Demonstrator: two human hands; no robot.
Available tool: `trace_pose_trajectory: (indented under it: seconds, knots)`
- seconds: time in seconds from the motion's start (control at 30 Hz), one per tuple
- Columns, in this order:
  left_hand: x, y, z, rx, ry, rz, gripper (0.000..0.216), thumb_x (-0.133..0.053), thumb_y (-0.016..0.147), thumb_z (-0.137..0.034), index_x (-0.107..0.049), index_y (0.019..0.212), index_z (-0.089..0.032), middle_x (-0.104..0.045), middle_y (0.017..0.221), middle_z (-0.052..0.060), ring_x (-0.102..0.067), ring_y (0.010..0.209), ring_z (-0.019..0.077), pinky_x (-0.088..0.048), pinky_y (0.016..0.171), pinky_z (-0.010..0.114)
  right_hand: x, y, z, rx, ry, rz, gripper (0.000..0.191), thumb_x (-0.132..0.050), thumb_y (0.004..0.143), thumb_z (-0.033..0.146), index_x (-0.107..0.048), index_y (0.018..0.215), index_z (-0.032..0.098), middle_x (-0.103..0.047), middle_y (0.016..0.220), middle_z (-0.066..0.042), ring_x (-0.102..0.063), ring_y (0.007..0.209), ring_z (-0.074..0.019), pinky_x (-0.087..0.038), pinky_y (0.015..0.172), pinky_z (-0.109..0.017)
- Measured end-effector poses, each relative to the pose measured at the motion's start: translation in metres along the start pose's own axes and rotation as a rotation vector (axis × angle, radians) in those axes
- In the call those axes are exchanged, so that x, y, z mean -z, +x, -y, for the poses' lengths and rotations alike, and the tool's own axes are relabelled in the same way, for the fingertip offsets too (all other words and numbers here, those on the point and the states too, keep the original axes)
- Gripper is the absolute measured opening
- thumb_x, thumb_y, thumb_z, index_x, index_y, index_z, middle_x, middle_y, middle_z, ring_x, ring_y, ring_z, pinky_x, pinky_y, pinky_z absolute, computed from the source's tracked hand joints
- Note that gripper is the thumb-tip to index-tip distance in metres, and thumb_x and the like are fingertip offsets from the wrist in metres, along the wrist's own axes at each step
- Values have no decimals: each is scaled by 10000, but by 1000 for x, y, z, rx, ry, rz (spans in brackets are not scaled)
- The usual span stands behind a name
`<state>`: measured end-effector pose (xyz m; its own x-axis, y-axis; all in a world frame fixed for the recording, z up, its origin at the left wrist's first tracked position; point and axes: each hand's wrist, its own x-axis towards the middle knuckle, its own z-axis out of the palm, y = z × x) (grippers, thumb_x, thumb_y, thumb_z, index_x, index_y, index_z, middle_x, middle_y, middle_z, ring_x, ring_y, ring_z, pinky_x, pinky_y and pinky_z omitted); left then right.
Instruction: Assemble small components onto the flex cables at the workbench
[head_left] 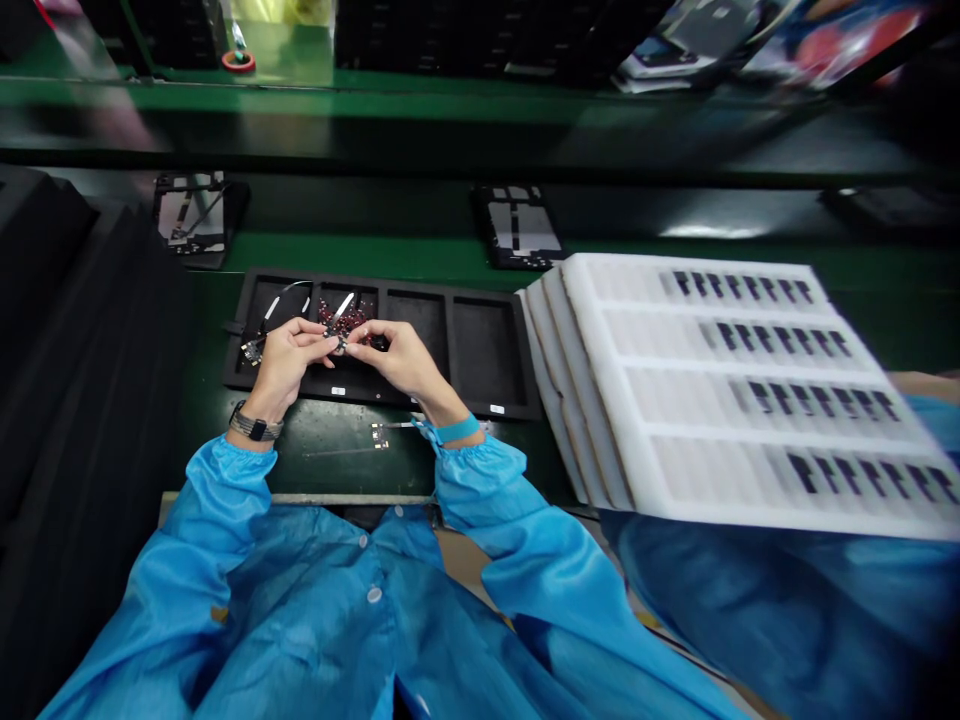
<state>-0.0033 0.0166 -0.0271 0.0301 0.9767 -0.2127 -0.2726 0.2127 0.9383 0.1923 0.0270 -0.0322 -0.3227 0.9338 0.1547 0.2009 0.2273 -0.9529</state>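
Observation:
Both my hands meet over a black compartment tray (480,345) on the green bench. My left hand (283,358) and my right hand (399,355) pinch a tiny dark component (339,343) between their fingertips. Just behind it, one compartment holds a heap of small reddish parts (341,318) with a thin metal tool lying on it. The leftmost compartment holds a small part with a thin cable (259,345). My left wrist carries a watch, my right wrist a blue strap. Blue smock sleeves cover both arms.
A stack of white foam trays (720,400) with rows of small dark parts sits at right, tilted. Two flat dark device assemblies (191,215) (519,225) lie on the belt behind. A small flex part (379,435) lies near the bench edge. Black foam (67,330) stands at left.

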Motion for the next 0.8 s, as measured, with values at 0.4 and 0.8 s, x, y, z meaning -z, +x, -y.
trace_pose_trajectory:
  seconds: [0.4, 0.8]
  knots:
    - [-10, -8, -19, -287, 65, -112, 295, -897, 673, -231, -726, 902, -156, -815, 880, 77, -724, 710, 162, -539, 596, 248, 24, -9, 4, 13, -10, -151, 285, -771, 886, 413, -778, 1044, 176, -790, 1040, -75, -695, 904, -210, -563, 884, -368]
    - [-174, 145, -65, -999, 1100, -10, 390, -515, 934, -21, -732, 1231, -150, -751, 1266, 138, -654, 1242, 301, -481, 1096, 424, 92, -29, -46, -31, 164, -590, 423, -675, 955, 616, -591, 1090, 224, -768, 1018, -78, -724, 731, -162, -583, 603, -283]
